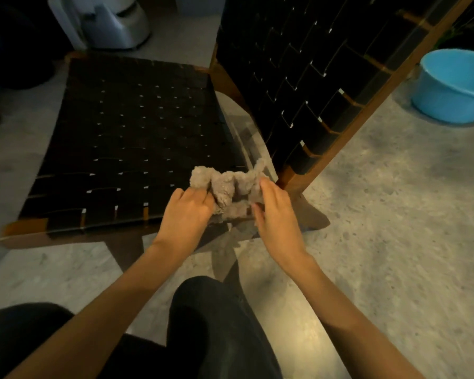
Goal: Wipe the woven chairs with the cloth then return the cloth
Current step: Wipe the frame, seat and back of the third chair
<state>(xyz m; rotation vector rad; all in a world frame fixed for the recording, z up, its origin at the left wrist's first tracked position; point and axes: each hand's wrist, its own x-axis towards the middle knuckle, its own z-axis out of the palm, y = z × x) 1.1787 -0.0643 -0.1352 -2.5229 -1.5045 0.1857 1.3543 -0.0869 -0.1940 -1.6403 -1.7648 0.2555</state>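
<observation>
beige fluffy cloth (230, 190) is bunched between the left hand (188, 212) and right hand (274, 212), each grip closed on an end, over the near corner of the dark woven chair seat (132, 138), seemingly being regathered for wiping.

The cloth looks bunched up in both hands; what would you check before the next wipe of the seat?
1. Cloth held by left hand and right hand: ok.
2. Cloth spread flat for wiping: not ok, bunched.
3. Woven seat free of objects: ok.
4. Cloth damp: cannot tell.
5. Blue basin clear of the arms: ok, off to the right.
</observation>
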